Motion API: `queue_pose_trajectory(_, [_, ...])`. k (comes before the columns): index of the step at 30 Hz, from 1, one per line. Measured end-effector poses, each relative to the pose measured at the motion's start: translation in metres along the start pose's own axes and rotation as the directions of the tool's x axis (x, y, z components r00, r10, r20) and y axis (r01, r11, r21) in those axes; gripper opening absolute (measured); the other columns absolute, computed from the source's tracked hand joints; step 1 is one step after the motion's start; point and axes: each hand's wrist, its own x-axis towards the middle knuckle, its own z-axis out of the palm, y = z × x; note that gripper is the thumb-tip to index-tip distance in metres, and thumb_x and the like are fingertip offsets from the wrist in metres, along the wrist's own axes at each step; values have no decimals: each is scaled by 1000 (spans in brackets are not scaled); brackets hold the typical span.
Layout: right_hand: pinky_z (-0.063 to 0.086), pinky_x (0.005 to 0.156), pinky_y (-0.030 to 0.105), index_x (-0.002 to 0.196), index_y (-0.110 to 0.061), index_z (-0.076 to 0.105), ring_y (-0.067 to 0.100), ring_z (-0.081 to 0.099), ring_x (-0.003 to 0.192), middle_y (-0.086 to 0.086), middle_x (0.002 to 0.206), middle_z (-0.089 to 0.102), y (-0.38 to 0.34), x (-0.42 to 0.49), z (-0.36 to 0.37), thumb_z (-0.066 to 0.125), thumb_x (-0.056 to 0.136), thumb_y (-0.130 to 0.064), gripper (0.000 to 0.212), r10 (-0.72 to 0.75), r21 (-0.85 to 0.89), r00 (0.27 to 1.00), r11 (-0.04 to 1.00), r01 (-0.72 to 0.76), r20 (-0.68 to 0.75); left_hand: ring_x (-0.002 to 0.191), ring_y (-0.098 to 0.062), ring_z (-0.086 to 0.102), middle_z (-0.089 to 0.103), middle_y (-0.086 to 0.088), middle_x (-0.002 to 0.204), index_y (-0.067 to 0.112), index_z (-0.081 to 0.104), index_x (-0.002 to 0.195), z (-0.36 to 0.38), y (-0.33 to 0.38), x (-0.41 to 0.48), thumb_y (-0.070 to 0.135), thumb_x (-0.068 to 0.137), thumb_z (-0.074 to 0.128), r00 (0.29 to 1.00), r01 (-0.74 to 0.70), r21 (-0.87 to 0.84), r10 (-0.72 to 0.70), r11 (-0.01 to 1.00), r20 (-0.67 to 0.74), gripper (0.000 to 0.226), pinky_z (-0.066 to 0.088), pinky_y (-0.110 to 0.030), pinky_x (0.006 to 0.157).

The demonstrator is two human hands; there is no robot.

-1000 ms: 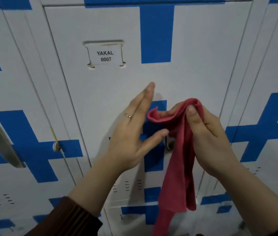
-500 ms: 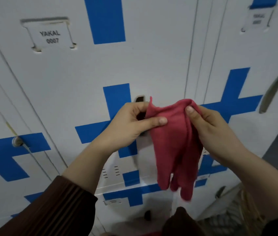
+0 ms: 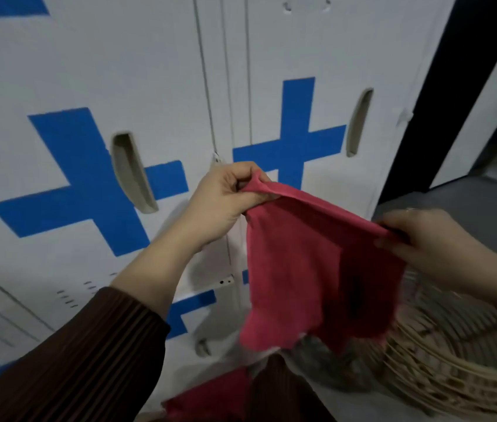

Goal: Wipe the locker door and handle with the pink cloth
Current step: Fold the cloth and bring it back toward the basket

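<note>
A: Step in hand?
B: Seems preparation: spreading out, no wiping yet. Smooth white locker door (image 3: 58, 71) with blue cross, long recessed handle (image 3: 130, 173) in it, untouched.
A: Grip?
B: Left hand (image 3: 223, 202) pinching one top corner of the pink cloth (image 3: 311, 263), fingers curled; right hand (image 3: 424, 239) pinching the other. Soft, limp fabric, hanging free between, in front of the lockers.
A: Next?
B: Probably bunching into a pad, then pressing flat against the panel. Woven basket (image 3: 454, 360) at far right.
</note>
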Motion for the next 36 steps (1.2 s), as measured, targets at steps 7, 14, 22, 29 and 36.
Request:
queue_pose_trajectory(7, [33,63,-4,88,-23,74,-11,56,79,-49,74,53,53,-78,-24,53,69,-52,40,103,105,992,988,-110,68,63,-10,62,68,4,64,12,67,74,55,-19,-10,0,75,67,985,157,-4,-156,988,79,13,51,-20,64])
queue_pose_trajectory(14, [46,63,31,67,-22,71,8,59,58,-3,60,65,134,-118,-11,69,59,-63,42,313,173,937,925,-338,156,54,-4,57,64,-1,61,2,66,83,115,-64,2,1,75,70,945,296,57,-301,954,132,10,47,-15,51])
queue_pose_trajectory(22, [27,48,19,68,-13,71,23,54,60,6,60,61,215,-115,42,75,73,-31,19,522,-36,853,853,-521,24,65,-13,55,54,-9,68,8,63,79,200,-132,42,-6,78,67,930,365,68,-361,928,-68,15,52,-13,62])
queue_pose_trajectory(29, [42,61,21,87,-28,72,4,54,66,-15,67,58,215,-168,96,67,79,-38,14,445,-123,806,893,-434,389,65,-2,59,63,-1,70,13,66,79,220,-191,15,2,79,70,888,380,405,-451,831,92,12,45,-12,64])
queue_pose_trajectory(36, [49,63,26,86,-26,74,6,61,70,-6,75,68,203,-193,133,63,82,-43,21,471,0,792,859,-511,388,88,-8,59,65,0,101,11,68,101,247,-211,-8,-3,84,57,824,284,634,-522,719,222,25,39,-7,71])
